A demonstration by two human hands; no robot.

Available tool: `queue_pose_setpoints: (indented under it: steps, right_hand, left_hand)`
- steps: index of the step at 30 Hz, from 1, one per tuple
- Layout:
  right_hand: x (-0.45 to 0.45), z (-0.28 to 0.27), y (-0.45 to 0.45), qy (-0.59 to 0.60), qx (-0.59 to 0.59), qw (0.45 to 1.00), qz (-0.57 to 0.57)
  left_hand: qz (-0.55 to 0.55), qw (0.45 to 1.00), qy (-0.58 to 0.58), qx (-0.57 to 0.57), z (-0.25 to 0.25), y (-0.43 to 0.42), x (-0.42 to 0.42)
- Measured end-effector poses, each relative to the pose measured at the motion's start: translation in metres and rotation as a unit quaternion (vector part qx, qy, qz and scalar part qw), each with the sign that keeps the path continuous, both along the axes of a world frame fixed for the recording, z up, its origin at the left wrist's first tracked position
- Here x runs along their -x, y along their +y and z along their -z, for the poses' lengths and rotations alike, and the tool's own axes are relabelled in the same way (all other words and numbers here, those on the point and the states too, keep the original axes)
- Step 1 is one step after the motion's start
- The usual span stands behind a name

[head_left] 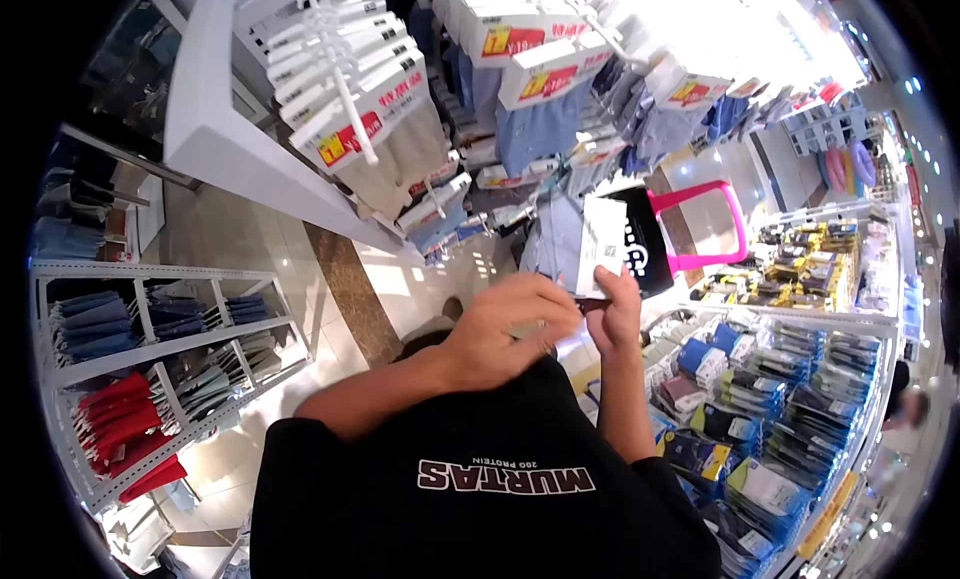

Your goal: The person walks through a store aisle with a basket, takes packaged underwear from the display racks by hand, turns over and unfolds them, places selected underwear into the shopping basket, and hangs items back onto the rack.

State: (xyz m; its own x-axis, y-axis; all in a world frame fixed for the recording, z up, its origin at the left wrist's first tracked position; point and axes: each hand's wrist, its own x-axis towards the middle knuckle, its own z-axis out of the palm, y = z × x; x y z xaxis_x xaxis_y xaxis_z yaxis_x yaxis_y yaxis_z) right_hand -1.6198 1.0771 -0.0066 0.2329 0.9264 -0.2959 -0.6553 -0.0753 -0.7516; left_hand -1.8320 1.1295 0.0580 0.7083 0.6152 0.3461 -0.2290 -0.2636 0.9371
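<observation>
My right hand [615, 314] grips the lower end of a white header card, thumb across its front. The card belongs to a light grey-blue garment [553, 241] that hangs beside it. To the left, my left hand [515, 324] is held close to the lower edge of the card. Its fingers are bent, with a gap between thumb and forefinger, and I see nothing held in it. Right behind the card is a black shopping bag [655, 244] with a white print and a pink handle [740, 224]. Its near side is partly hidden.
Ahead, garments on white hangers [345, 109] with red and yellow price labels fill a white rack [215, 129]. A low shelf [165, 349] with folded jeans and red clothes stands on the left. Packaged goods [765, 399] fill a display on the right. Tiled floor [320, 349] shows between.
</observation>
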Motion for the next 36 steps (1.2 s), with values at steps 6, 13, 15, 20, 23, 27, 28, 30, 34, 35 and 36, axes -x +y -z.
queue_pose_setpoints:
  steps: [6, 13, 15, 20, 23, 27, 28, 30, 34, 35, 36]
  right_hand:
    - [-0.008, -0.005, -0.010, 0.017, -0.016, 0.999, 0.025]
    - [-0.012, 0.001, -0.019, 0.047, -0.038, 0.996, 0.059]
    - [-0.015, 0.000, -0.021, 0.057, -0.060, 0.997, -0.001]
    - [-0.008, 0.004, -0.016, 0.061, -0.047, 0.997, 0.024]
    - [-0.002, 0.004, -0.013, 0.087, -0.058, 0.994, 0.013]
    - [0.003, 0.001, -0.007, 0.138, -0.070, 0.988, -0.021]
    - [0.003, 0.002, -0.006, 0.143, -0.077, 0.986, -0.028]
    - [0.003, 0.005, -0.006, 0.153, -0.088, 0.983, -0.040]
    - [0.005, 0.007, -0.004, 0.119, -0.042, 0.992, 0.016]
    - [-0.002, 0.017, -0.006, 0.101, -0.033, 0.994, 0.029]
    - [-0.003, 0.013, -0.008, 0.115, -0.026, 0.993, 0.030]
  left_hand:
    - [0.380, 0.787, -0.431, 0.225, -0.105, -0.036, -0.021]
    - [0.429, 0.661, -0.534, 0.306, -0.107, -0.059, -0.037]
    - [0.442, 0.661, -0.528, 0.298, -0.101, -0.055, -0.037]
    - [0.416, 0.640, -0.543, 0.351, -0.119, -0.060, -0.025]
    - [0.436, 0.642, -0.545, 0.316, -0.113, -0.047, -0.025]
    - [0.412, 0.664, -0.548, 0.298, -0.115, -0.047, -0.016]
    - [0.405, 0.664, -0.552, 0.300, -0.116, -0.048, -0.014]
    - [0.413, 0.668, -0.540, 0.304, -0.111, -0.049, -0.014]
    - [0.430, 0.799, -0.375, 0.190, -0.084, 0.001, 0.001]
    - [0.330, 0.860, -0.341, 0.187, -0.064, 0.006, 0.002]
    - [0.228, 0.912, -0.287, 0.184, -0.044, 0.011, 0.002]
